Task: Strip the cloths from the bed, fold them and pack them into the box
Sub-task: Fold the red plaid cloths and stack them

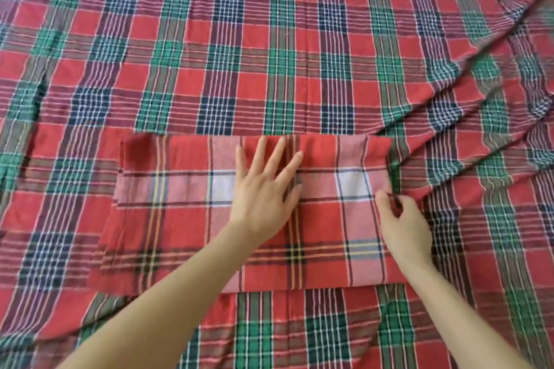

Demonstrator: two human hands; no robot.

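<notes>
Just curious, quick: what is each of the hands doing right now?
Left hand: open, fingers spread, pressing flat on the folded cloth.
Right hand: closed, pinching the folded cloth's right edge.

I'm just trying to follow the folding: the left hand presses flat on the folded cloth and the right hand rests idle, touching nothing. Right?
Not quite. The left hand does press flat on the folded cloth, but the right hand is not idle: the head view shows it pinching that cloth's right edge.
</notes>
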